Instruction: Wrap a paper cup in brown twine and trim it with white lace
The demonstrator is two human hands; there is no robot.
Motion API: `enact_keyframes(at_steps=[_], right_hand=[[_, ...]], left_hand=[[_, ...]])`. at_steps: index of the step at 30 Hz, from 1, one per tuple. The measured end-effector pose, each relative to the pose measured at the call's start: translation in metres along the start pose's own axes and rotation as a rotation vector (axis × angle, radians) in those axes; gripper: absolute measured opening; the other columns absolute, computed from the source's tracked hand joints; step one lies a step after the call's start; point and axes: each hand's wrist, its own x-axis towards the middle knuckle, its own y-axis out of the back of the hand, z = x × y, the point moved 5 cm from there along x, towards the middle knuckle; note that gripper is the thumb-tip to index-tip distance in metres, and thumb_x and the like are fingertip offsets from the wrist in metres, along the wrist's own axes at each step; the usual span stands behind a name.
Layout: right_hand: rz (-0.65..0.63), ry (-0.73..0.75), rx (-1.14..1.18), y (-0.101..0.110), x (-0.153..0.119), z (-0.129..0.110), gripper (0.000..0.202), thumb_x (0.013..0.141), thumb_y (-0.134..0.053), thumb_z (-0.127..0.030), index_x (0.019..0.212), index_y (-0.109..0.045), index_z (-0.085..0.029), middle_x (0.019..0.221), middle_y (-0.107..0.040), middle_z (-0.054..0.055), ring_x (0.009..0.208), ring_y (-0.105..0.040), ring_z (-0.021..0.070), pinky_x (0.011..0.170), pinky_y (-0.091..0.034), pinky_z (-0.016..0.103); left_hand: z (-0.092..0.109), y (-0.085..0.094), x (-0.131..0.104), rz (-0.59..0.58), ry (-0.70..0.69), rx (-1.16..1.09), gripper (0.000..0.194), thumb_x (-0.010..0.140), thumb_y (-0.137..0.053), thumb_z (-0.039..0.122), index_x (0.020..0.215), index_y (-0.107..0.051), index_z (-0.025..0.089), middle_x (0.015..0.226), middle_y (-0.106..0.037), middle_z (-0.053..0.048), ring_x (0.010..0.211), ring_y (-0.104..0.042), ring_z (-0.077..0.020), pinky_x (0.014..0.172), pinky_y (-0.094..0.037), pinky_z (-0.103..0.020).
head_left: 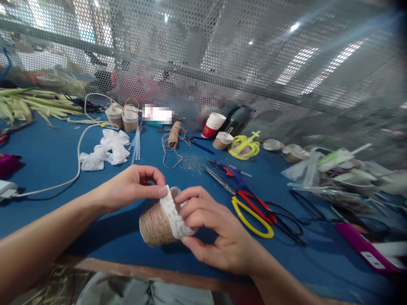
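Observation:
A paper cup wrapped in brown twine (155, 224) lies tilted near the table's front edge, its mouth toward the right. White lace trim (174, 215) runs around the cup's rim. My left hand (135, 186) is closed, pinching the lace's upper end between thumb and fingertips. My right hand (216, 231) grips the cup at its mouth, thumb below and fingers over the rim, against the lace. Scissors with red and yellow handles (237, 195) lie right of the cup, beside a blue glue gun (233, 174).
On the blue table (104, 228) lie crumpled white lace (111, 148), glue sticks (136, 144) and a twine spool (174, 134). Behind are two small baskets (129, 118), stacked paper cups (213, 124) and a yellow woven piece (244, 147). Scraps (352, 182) pile up right. Perforated metal (190, 51) closes the back.

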Motion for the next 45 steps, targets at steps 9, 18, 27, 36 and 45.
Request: enact_keyframes(at_steps=[9, 18, 27, 36, 45], right_hand=[[-0.022, 0.034, -0.045, -0.001, 0.001, -0.008, 0.018, 0.072, -0.06, -0.007, 0.073, -0.052, -0.022, 0.073, -0.061, 0.001, 0.094, -0.056, 0.0189, 0.084, -0.048, 0.037], [-0.041, 0.047, -0.057, -0.002, 0.001, -0.01, 0.016, 0.073, -0.061, -0.009, 0.072, -0.053, -0.023, 0.071, -0.062, 0.0, 0.095, -0.057, 0.0186, 0.085, -0.047, 0.037], [0.004, -0.037, -0.108, 0.002, 0.0, 0.006, 0.018, 0.072, -0.061, -0.01, 0.085, -0.056, -0.022, 0.087, -0.064, 0.006, 0.106, -0.052, 0.0231, 0.088, -0.045, 0.043], [0.14, -0.215, -0.058, 0.004, 0.0, 0.019, 0.026, 0.073, -0.068, -0.023, 0.096, -0.056, -0.02, 0.105, -0.06, 0.01, 0.108, -0.051, 0.024, 0.09, -0.044, 0.042], [0.223, -0.402, 0.045, 0.0, -0.003, 0.029, 0.005, 0.078, -0.054, -0.014, 0.075, -0.056, -0.018, 0.096, -0.059, 0.008, 0.095, -0.057, 0.018, 0.086, -0.044, 0.035]], left_hand=[[-0.003, -0.008, -0.002, -0.135, 0.105, -0.161, 0.018, 0.065, -0.071, 0.023, 0.077, -0.059, 0.015, 0.077, -0.058, 0.0, 0.071, -0.052, -0.0115, 0.066, -0.039, -0.023], [-0.016, -0.022, -0.005, -0.306, 0.297, -0.401, 0.039, 0.062, -0.074, 0.035, 0.093, -0.063, 0.015, 0.09, -0.064, -0.006, 0.079, -0.06, -0.0163, 0.076, -0.044, -0.028], [-0.007, -0.012, -0.001, -0.085, 0.072, -0.198, 0.04, 0.068, -0.069, 0.04, 0.098, -0.06, 0.016, 0.09, -0.064, -0.005, 0.078, -0.059, -0.016, 0.07, -0.046, -0.026], [0.003, -0.006, -0.003, 0.2, -0.211, 0.418, 0.044, 0.072, -0.065, 0.037, 0.108, -0.051, 0.015, 0.1, -0.061, -0.008, 0.087, -0.058, -0.019, 0.077, -0.048, -0.031], [-0.001, -0.013, -0.003, 0.089, -0.211, 0.33, 0.043, 0.079, -0.056, 0.042, 0.111, -0.048, 0.014, 0.106, -0.059, -0.01, 0.096, -0.056, -0.0201, 0.084, -0.046, -0.032]])
